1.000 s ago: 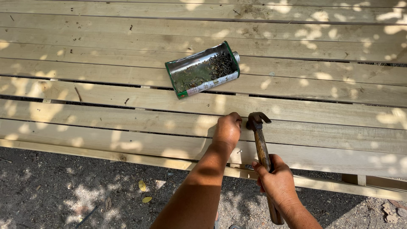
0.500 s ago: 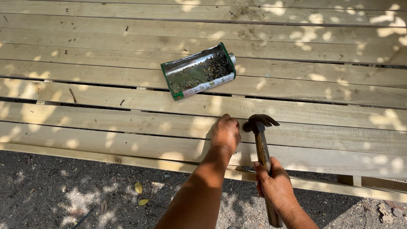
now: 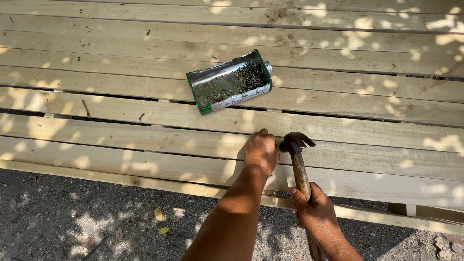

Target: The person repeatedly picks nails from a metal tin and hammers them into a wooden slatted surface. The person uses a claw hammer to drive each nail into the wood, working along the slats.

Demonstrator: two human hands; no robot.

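Pale wooden slats [image 3: 121, 140] span my view, dirt ground near. My left hand [image 3: 261, 151] sits clenched on a near slat — what it pinches I can't make out. My right hand [image 3: 316, 215] grips the claw hammer [image 3: 298, 159], head just right of those knuckles. The cut-open tin of nails [image 3: 229, 82] lies farther off.

hammer [image 3: 300, 169] handle end cut off, nail hidden behind left hand [image 3: 261, 152]

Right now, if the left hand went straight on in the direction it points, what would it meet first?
The left hand points up the planks. Bare wood comes first, then probably the cut-open tin of nails, though its line may pass just right of it.
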